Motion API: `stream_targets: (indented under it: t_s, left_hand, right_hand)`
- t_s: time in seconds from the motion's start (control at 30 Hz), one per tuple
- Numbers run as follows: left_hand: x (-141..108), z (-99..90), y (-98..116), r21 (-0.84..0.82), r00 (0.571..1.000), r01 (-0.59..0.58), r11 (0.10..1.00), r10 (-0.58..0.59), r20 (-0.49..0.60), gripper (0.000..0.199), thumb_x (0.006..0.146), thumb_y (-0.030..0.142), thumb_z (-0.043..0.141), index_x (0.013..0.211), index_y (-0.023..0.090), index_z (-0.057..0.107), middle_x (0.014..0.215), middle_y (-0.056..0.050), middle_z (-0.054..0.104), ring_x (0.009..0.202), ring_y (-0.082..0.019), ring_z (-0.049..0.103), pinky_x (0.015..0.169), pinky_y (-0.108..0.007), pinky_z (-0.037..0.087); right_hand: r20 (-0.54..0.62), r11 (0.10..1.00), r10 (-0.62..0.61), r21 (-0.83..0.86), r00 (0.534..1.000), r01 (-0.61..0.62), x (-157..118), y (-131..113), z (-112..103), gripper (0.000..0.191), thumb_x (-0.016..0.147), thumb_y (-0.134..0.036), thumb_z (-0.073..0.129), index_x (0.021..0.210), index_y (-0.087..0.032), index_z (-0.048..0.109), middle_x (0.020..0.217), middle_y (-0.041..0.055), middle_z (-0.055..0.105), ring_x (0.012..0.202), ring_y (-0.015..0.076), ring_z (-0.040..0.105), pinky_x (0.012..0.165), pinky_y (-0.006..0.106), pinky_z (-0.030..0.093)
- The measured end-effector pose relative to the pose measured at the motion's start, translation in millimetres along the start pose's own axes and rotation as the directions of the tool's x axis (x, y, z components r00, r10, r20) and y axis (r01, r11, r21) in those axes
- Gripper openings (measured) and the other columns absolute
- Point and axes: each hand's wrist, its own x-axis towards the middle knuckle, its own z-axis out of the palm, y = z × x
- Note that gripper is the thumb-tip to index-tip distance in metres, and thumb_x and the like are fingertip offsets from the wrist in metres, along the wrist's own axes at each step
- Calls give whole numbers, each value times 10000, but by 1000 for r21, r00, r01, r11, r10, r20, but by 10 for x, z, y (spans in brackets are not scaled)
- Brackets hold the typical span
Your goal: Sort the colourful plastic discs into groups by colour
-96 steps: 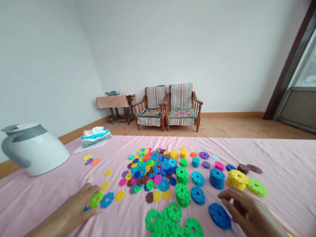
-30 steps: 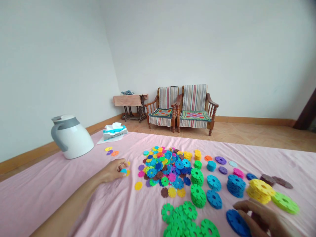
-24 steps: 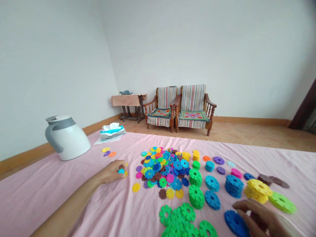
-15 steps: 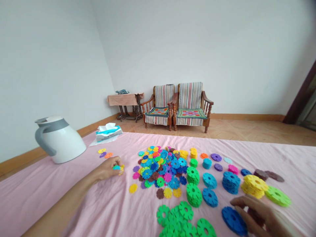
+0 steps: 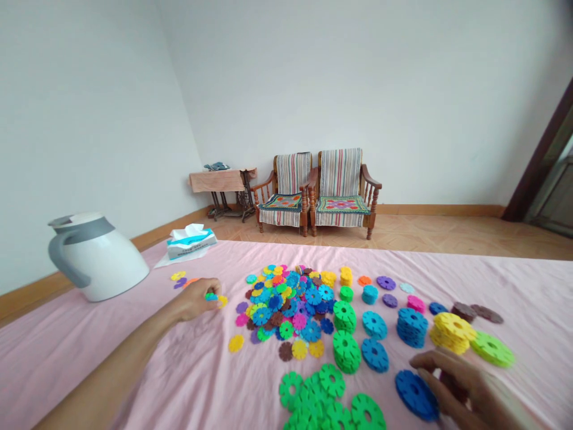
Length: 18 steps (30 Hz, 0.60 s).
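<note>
My left hand [image 5: 199, 300] is closed in a pinch on small flower-shaped plastic discs [image 5: 222, 301], left of the mixed pile. Yellow and blue-green edges show at its fingertips. My right hand [image 5: 470, 379] hovers at the lower right, fingers curved and apart. Its thumb is beside the large dark blue discs [image 5: 416, 394]; whether it touches them I cannot tell. The mixed pile of small notched discs [image 5: 289, 304] lies mid-cloth. Right of it stand sorted stacks: green discs [image 5: 346, 349], light blue discs [image 5: 375, 353], blue discs [image 5: 412, 327] and yellow discs [image 5: 453, 331].
Loose large green discs [image 5: 316, 400] lie at the front of the pink cloth [image 5: 188, 370]. A white and grey jug [image 5: 107, 257] and a tissue box [image 5: 191, 242] stand at the left. Beyond the cloth's edge are two wooden armchairs [image 5: 342, 185] and a small table [image 5: 221, 180].
The view has shifted slightly, so most things sit a little further left. My left hand keeps its pinch on the small discs. My right hand stays near the dark blue discs.
</note>
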Motion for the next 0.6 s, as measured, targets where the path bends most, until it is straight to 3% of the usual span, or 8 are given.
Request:
stream_targets:
  t_s: [0.17, 0.27, 0.4, 0.5, 0.6]
  left_hand:
    - [230, 353, 491, -83, 996, -79, 993, 75, -54, 221, 647, 360, 578, 788, 192, 552, 809, -3, 606, 736, -179, 560, 640, -268, 444]
    - [215, 468, 650, -90, 993, -96, 991, 90, -74, 244, 694, 372, 551, 858, 191, 545, 873, -24, 608, 730, -176, 561, 614, -262, 432]
    - [-105, 457, 602, -71, 993, -102, 992, 106, 60, 89, 656, 270, 567, 679, 196, 523, 630, 38, 547, 601, -148, 516, 551, -230, 382]
    - [-397, 469, 497, -64, 981, -49, 997, 60, 183, 93, 629, 217, 555, 708, 197, 510, 628, 60, 502, 576, -129, 467, 522, -209, 352]
    - [-581, 501, 431, -66, 981, 3, 998, 10, 193, 92, 651, 224, 538, 716, 200, 478, 662, 60, 474, 593, -122, 427, 542, -210, 346]
  right_hand:
    - [18, 1000, 26, 2, 999, -26, 13, -57, -2, 298, 900, -478, 447, 892, -248, 635, 715, -1, 668, 563, 139, 611, 546, 233, 493]
    - [10, 999, 47, 9, 999, -47, 5, -50, -15, 297, 903, -478, 444, 922, -246, 629, 739, 0, 668, 577, 140, 605, 555, 236, 487]
    - [4, 998, 66, 0, 998, -66, -12, -56, -44, 303, 911, -469, 432, 934, -240, 628, 685, -9, 636, 545, 136, 578, 519, 232, 461]
    - [0, 999, 45, 3, 999, -45, -6, -94, -62, 300, 908, -455, 430, 913, -243, 643, 678, -7, 633, 529, 134, 569, 502, 226, 454]
    - [-28, 1000, 31, -1, 999, -31, 8, -116, -64, 299, 908, -438, 427, 900, -244, 654, 661, -3, 627, 519, 136, 562, 498, 230, 451]
